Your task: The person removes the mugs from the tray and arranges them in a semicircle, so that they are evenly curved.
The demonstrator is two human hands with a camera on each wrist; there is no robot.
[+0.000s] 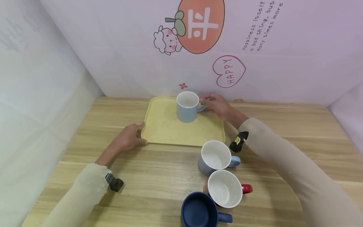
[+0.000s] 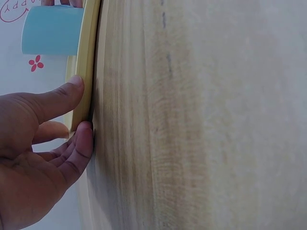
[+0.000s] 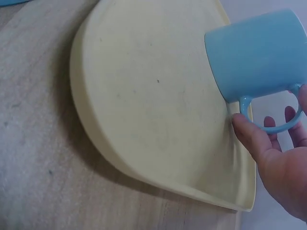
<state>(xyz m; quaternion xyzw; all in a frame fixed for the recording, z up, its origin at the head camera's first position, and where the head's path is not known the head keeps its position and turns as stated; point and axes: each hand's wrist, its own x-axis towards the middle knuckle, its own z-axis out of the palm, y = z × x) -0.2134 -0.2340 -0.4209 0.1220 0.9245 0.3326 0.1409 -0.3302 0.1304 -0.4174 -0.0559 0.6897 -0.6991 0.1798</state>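
A light blue mug (image 1: 187, 110) with a white inside stands upright on a pale yellow tray (image 1: 161, 130), towards its back. My right hand (image 1: 216, 105) is at the mug's handle. In the right wrist view, the thumb of that hand (image 3: 283, 167) lies against the handle, and other fingers show behind it. My left hand (image 1: 131, 137) holds the tray's near left corner. In the left wrist view, the thumb of the left hand (image 2: 43, 139) presses on the tray's outer rim (image 2: 86, 62) and the fingers bend around the corner.
In front of the tray, a grey-blue mug (image 1: 215, 157), a white-lined mug with a red handle (image 1: 225, 188) and a dark blue mug (image 1: 199, 209) stand close together on the wooden table (image 1: 147, 176). A printed cloth wall (image 1: 127, 63) rises behind the tray.
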